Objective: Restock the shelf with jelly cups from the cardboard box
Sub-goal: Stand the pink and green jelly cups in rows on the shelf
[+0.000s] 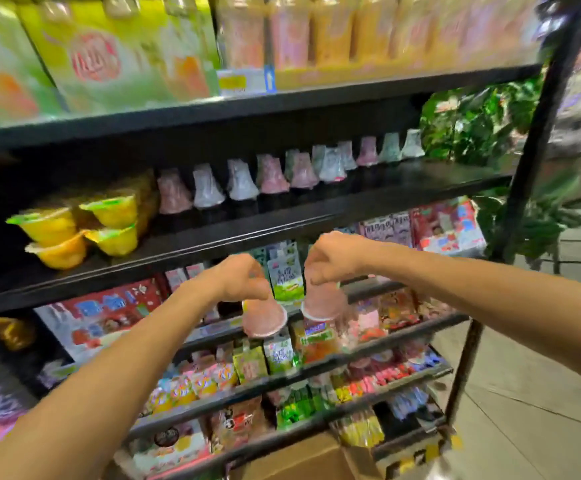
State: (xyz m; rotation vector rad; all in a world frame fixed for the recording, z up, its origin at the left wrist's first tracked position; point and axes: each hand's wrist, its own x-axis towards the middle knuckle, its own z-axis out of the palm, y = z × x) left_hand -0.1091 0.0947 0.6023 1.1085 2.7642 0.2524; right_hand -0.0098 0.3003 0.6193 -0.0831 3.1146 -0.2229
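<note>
Gripping a pink, translucent, tapered plastic jelly cup (264, 317) from above in the left hand (237, 277), centre of frame, wide sealed end tilting down toward the camera. Pinching a second pink jelly cup (323, 304) likewise in the right hand (334, 259). Hanging before the black metal shelf (213, 233); brown cardboard box (292, 459) sitting at bottom centre. Blurring throughout.

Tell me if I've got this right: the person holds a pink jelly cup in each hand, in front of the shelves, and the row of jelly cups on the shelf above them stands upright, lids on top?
Not quite. Each hand, left hand and right hand, does hold a pink jelly cup, but the row of jelly cups on the shelf stands upside down, wide lid end down. The head view shows it.
</note>
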